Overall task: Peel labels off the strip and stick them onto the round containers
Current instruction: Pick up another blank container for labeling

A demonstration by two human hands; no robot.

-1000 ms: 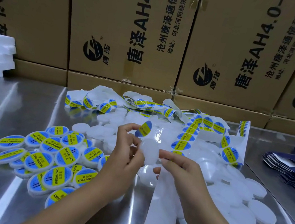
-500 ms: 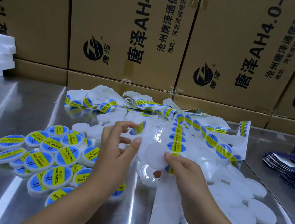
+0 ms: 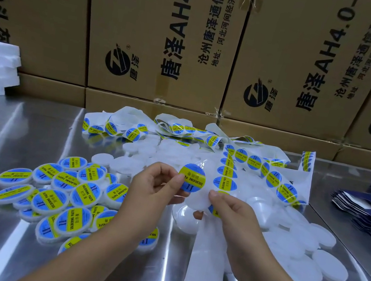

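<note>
Two hands work over the shiny steel table point(image 3: 0, 244): the left hand point(image 3: 154, 184) pinches the round blue-and-yellow paper label point(image 3: 191, 177) by its left edge between thumb and fingertip, while the right hand point(image 3: 229, 210) grips a plain white round plastic container point(image 3: 197, 200), the long white backing strip point(image 3: 206, 255) passing beneath. To do it well, I judge, centre the label over the lid, touch one edge down, then smooth across so no crease forms. Beyond lie labelled containers point(image 3: 58, 192) on the left, bare ones point(image 3: 330, 267) on the right
</note>
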